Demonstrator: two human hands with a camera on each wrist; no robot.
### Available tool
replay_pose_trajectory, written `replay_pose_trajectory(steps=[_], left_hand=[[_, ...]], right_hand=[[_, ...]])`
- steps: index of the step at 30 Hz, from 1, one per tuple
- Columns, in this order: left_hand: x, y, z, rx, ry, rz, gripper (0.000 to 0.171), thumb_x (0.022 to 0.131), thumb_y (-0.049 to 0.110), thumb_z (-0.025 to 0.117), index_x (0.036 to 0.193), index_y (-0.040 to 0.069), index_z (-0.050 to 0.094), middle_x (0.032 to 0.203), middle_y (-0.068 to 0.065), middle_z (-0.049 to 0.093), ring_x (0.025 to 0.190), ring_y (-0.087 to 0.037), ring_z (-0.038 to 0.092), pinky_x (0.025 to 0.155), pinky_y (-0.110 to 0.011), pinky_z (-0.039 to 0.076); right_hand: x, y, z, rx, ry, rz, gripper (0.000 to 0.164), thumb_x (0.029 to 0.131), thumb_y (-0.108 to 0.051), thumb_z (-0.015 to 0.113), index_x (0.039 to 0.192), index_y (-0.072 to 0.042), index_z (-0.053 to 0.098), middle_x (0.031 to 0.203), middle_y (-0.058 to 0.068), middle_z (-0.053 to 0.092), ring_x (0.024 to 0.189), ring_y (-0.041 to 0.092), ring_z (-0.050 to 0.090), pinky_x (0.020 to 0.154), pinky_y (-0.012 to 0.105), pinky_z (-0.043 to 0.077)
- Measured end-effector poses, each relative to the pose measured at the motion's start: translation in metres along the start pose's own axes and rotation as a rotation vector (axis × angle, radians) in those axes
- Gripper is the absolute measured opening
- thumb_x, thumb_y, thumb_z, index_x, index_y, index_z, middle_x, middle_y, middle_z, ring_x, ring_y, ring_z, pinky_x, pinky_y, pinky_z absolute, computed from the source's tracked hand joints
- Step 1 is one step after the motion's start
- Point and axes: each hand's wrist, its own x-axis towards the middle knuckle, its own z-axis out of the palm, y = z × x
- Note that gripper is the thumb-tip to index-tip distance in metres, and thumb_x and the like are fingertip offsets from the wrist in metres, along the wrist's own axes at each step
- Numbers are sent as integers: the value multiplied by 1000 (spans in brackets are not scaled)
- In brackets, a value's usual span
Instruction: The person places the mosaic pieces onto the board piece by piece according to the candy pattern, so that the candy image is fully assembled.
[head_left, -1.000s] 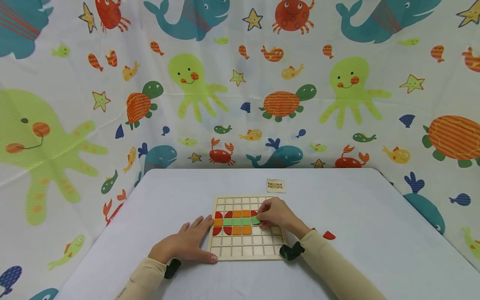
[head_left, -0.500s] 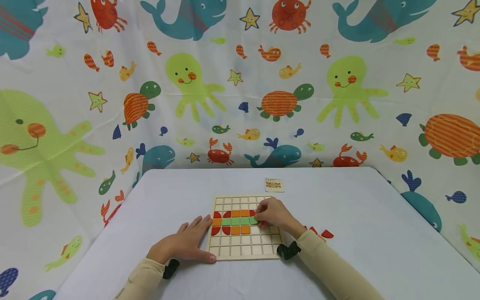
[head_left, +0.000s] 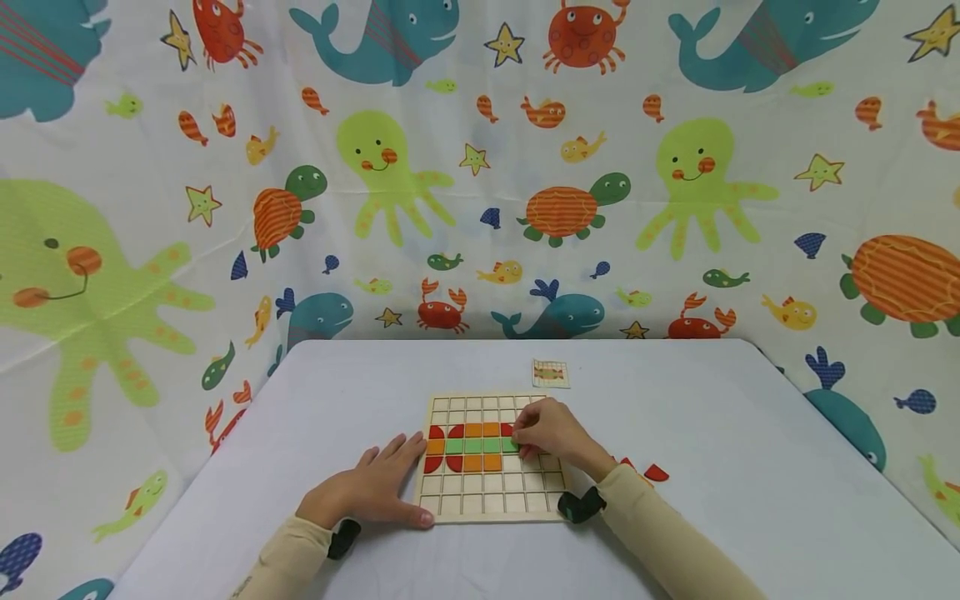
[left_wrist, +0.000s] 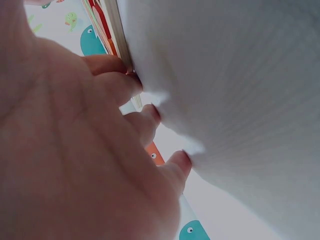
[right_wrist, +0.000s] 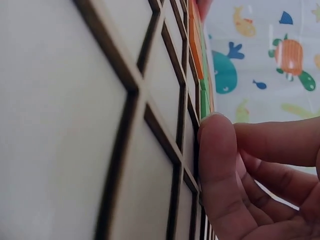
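A wooden grid board [head_left: 450, 504] lies on the white table, with rows of red rounded, orange square and green square tiles set in its cells. The right hand [head_left: 555, 432] pinches a green square tile [head_left: 509, 445] between thumb and forefinger, at the right end of the green row. In the right wrist view the thumb [right_wrist: 218, 150] and forefinger meet at the green edge, low over the grid. The left hand [head_left: 367, 492] rests with fingers spread along the board's left side, thumb at the near corner. Its fingertips touch the tablecloth in the left wrist view.
A small pattern card [head_left: 551, 374] lies behind the board. Loose red pieces [head_left: 656, 473] lie to the right, some partly hidden by the right forearm. A patterned cloth [head_left: 480, 250] with sea animals hangs behind the table [head_left: 675, 383].
The green tile has gone from tilted to lying level in its cell, in line with the green row. The right hand has shifted only slightly; the left hand stays put.
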Motion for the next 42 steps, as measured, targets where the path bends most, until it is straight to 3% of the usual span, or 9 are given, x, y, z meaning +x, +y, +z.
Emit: replay_pose_trajectory(steps=[5, 11, 19, 26, 32, 42], left_hand=[[1, 2, 2, -8, -3, -2, 122, 75, 62, 91, 168, 9, 33, 174, -13, 29, 161, -41, 17, 125, -69, 12], [0, 4, 1, -4, -6, 1, 121, 76, 62, 90, 168, 9, 32, 174, -13, 28, 161, -40, 17, 126, -69, 12], [-1, 3, -1, 10, -11, 12, 121, 77, 61, 90, 168, 7, 32, 174, -15, 27, 161, -42, 17, 126, -69, 12], [1, 2, 0, 13, -12, 3, 122, 76, 63, 89, 168, 8, 32, 175, -14, 27, 161, -41, 17, 126, -69, 11], [1, 2, 1, 8, -5, -9, 123, 75, 63, 90, 168, 8, 32, 175, -14, 27, 161, -41, 16, 125, -69, 10], [0, 5, 1, 2, -3, -23, 123, 75, 62, 91, 169, 8, 32, 174, -15, 27, 161, -41, 17, 125, -69, 11]], right_hand=[[-5, 3, -11, 46, -14, -17, 4, 99, -1, 74, 97, 2, 76, 81, 8, 70, 64, 21, 70, 68, 33, 64], [-13, 7, -35, 22, -13, -88, 8, 101, -1, 71, 104, 5, 75, 87, 10, 72, 70, 21, 71, 73, 34, 65], [-35, 15, -72, -222, 37, -101, 9, 99, -5, 76, 107, -3, 78, 94, 1, 72, 83, 18, 66, 80, 33, 61], [-53, 36, -98, -344, -55, -155, 15, 96, -5, 78, 112, -5, 77, 98, -2, 71, 90, 19, 63, 81, 33, 59], [-62, 51, -107, -382, -166, -113, 22, 93, -10, 83, 115, -12, 78, 108, -3, 70, 96, 21, 60, 82, 34, 57], [-61, 51, -104, -516, -159, -46, 23, 87, -1, 87, 95, -19, 76, 96, -5, 60, 93, 20, 55, 75, 30, 57]])
